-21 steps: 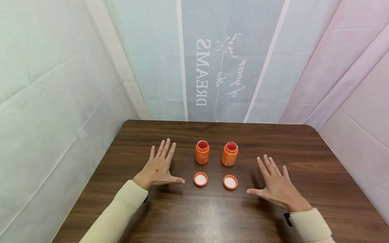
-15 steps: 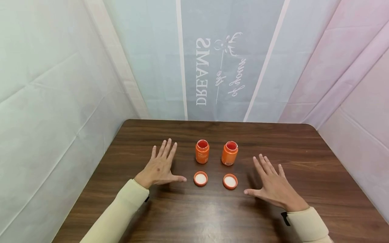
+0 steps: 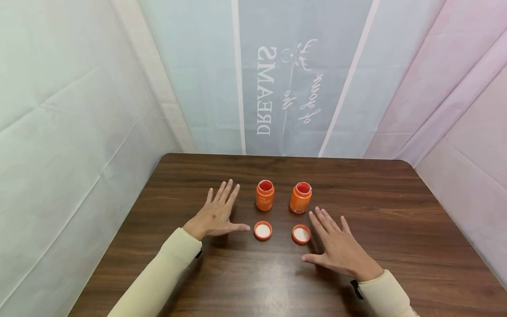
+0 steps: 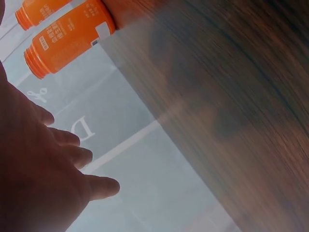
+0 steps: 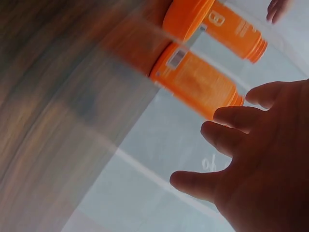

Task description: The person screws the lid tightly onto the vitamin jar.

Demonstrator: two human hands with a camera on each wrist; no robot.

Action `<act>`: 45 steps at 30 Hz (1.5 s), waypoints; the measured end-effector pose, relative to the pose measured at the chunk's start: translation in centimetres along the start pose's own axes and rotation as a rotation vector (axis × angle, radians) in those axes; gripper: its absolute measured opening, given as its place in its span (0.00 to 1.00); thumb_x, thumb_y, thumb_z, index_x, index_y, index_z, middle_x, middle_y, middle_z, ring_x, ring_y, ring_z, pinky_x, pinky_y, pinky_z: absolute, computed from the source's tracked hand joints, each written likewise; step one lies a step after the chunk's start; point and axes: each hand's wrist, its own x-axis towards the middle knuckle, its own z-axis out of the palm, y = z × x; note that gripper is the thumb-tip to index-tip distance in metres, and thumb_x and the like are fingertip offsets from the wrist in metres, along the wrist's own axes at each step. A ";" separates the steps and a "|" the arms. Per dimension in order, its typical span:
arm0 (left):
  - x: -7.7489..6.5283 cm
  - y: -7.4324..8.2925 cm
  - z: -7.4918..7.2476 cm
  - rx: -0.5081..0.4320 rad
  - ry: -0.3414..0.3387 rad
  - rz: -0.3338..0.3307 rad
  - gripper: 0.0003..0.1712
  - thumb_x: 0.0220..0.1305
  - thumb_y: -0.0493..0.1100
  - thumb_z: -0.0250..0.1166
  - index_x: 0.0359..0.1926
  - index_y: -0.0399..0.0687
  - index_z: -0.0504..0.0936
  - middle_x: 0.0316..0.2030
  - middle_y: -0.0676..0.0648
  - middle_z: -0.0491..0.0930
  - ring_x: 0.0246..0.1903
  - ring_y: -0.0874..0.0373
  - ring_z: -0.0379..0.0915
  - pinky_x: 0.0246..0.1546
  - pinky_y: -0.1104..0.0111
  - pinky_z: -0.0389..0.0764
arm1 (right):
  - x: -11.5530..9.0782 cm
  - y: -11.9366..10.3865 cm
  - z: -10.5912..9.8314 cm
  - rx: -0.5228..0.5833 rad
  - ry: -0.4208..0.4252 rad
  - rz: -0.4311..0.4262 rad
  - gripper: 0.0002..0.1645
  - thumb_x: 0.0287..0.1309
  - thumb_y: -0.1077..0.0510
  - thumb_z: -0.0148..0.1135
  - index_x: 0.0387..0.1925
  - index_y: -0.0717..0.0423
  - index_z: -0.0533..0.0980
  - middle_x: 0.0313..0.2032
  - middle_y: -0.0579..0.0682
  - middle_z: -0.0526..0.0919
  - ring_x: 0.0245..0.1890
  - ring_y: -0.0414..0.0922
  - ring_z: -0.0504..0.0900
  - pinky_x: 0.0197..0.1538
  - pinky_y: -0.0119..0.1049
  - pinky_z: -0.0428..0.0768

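Two orange jars stand upright and uncapped on the table: a left jar (image 3: 265, 197) and a right jar (image 3: 300, 199). In front of each lies an orange lid with its white inside facing up, the left lid (image 3: 263, 230) and the right lid (image 3: 301, 234). My left hand (image 3: 215, 218) is spread with straight fingers, its thumb tip just left of the left lid. My right hand (image 3: 336, 246), also spread, hovers to the right of the right lid, thumb in front of it. Neither hand holds anything. The right wrist view shows the right jar (image 5: 193, 82) beyond my fingertips.
Brown wood-grain table (image 3: 253, 281) under everything. A grey-blue printed cloth (image 3: 214, 88) hangs behind its far edge, with pale cloth walls at the left (image 3: 79, 132) and right (image 3: 467, 132).
Both hands have moved inward, the right hand farther to the left and now close beside the right lid. The left hand has shifted slightly right. Jars and lids stay in place.
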 end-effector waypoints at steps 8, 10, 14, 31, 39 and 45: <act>2.4 0.6 -0.1 -0.046 -0.018 0.055 0.66 0.58 0.79 0.57 0.80 0.43 0.40 0.78 0.39 0.38 0.77 0.45 0.34 0.72 0.42 0.41 | 1.4 -1.8 0.7 -0.011 0.013 -0.064 0.58 0.56 0.24 0.61 0.73 0.62 0.63 0.73 0.60 0.62 0.73 0.58 0.59 0.67 0.72 0.48; 2.9 0.7 0.0 -0.072 -0.019 0.068 0.64 0.60 0.77 0.58 0.80 0.43 0.42 0.78 0.39 0.42 0.77 0.46 0.37 0.72 0.44 0.42 | 1.8 -2.4 1.0 -0.024 0.017 -0.084 0.57 0.57 0.24 0.59 0.71 0.62 0.65 0.72 0.60 0.64 0.72 0.58 0.60 0.66 0.72 0.50; 4.1 1.1 0.1 -0.116 -0.004 0.096 0.60 0.62 0.73 0.60 0.79 0.42 0.46 0.77 0.39 0.50 0.76 0.47 0.44 0.72 0.47 0.46 | 2.8 -3.5 1.8 -0.051 0.015 -0.118 0.53 0.58 0.27 0.60 0.69 0.62 0.68 0.69 0.60 0.68 0.71 0.57 0.63 0.66 0.72 0.52; 7.2 1.9 0.9 -0.392 0.000 -0.024 0.50 0.63 0.65 0.66 0.75 0.46 0.56 0.68 0.41 0.66 0.67 0.47 0.64 0.65 0.50 0.67 | 6.6 -7.0 4.5 -0.100 0.090 -0.130 0.47 0.55 0.32 0.68 0.65 0.61 0.73 0.57 0.57 0.79 0.60 0.56 0.74 0.63 0.74 0.54; 7.8 2.0 1.2 -0.495 0.029 -0.012 0.44 0.65 0.60 0.67 0.71 0.46 0.59 0.66 0.42 0.69 0.66 0.48 0.65 0.65 0.52 0.67 | 7.7 -8.1 5.0 -0.115 0.109 -0.105 0.43 0.53 0.35 0.72 0.59 0.62 0.75 0.51 0.57 0.81 0.54 0.56 0.77 0.61 0.75 0.59; 7.9 2.0 1.3 -0.564 0.038 0.017 0.39 0.64 0.55 0.70 0.67 0.47 0.61 0.62 0.42 0.73 0.64 0.49 0.68 0.65 0.53 0.67 | 7.9 -8.5 5.3 -0.151 0.042 -0.089 0.39 0.53 0.35 0.72 0.55 0.59 0.77 0.48 0.55 0.82 0.53 0.55 0.78 0.60 0.75 0.59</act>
